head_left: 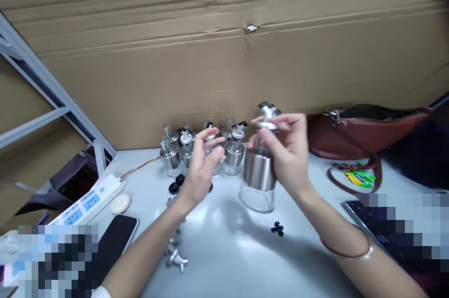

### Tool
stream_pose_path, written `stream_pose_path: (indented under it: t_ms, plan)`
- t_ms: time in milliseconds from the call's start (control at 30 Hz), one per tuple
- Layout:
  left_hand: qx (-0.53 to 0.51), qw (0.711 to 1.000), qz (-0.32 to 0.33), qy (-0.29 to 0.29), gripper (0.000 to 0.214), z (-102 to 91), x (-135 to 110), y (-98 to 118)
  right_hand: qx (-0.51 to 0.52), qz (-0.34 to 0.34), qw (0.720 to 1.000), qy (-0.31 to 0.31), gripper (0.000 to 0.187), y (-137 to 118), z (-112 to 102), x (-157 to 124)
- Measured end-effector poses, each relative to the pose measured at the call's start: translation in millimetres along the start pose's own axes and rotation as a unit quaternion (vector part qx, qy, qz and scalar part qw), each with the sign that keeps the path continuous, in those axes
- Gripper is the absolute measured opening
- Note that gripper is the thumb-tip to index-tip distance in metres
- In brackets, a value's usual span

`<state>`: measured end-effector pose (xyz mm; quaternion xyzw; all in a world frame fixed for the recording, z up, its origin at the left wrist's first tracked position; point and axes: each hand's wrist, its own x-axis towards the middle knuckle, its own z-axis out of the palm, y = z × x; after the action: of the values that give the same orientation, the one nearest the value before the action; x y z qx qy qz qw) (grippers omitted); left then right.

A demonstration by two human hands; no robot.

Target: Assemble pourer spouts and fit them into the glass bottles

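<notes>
My right hand point(289, 153) grips a glass oil bottle point(258, 171) by its neck, just under the silver pour spout point(268, 113) with black tips. A brushed metal band wraps the bottle, and its clear base hangs over the table. To the left, my left hand point(203, 162) is raised with its fingers apart and holds nothing. Behind it stand several similar glass bottles point(170, 160), some with spouts and some bare. Black round stoppers point(174, 187) lie beside my left wrist. Silver spout parts point(176, 258) are partly hidden by my left forearm.
A small cluster of black caps point(277, 228) lies on the table point(231, 251). A power strip point(87, 202), a white round object point(120, 203) and a dark phone point(117, 237) are at left. A brown handbag point(368, 132) and another phone point(377, 225) are at right. Cardboard point(224, 64) stands behind.
</notes>
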<state>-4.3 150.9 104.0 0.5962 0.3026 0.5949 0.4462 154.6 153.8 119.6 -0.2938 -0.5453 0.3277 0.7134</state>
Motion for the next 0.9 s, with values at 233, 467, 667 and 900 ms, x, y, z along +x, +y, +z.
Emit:
stream_pose_path:
  t_ms: [233,467,667,900]
  plan:
    - [0.112,0.97,0.174,0.131,0.018,-43.6,23.1,18.9,-0.111,-0.118,0.985,0.06,0.026,20.0,-32.6,28.8]
    - [0.396,0.907,0.096,0.107,0.056,-94.0,40.1,14.8,-0.174,-0.188,0.966,0.015,0.023,52.3,-40.3,27.8]
    - [0.397,0.917,-0.032,0.029,0.076,-112.2,45.6,-6.0,-0.234,-0.202,0.95,-0.051,0.031,88.8,-47.0,25.0]
    - [0.359,0.927,-0.087,0.055,0.105,-132.1,53.0,-16.4,-0.292,-0.203,0.933,-0.052,0.033,119.8,-54.7,25.9]
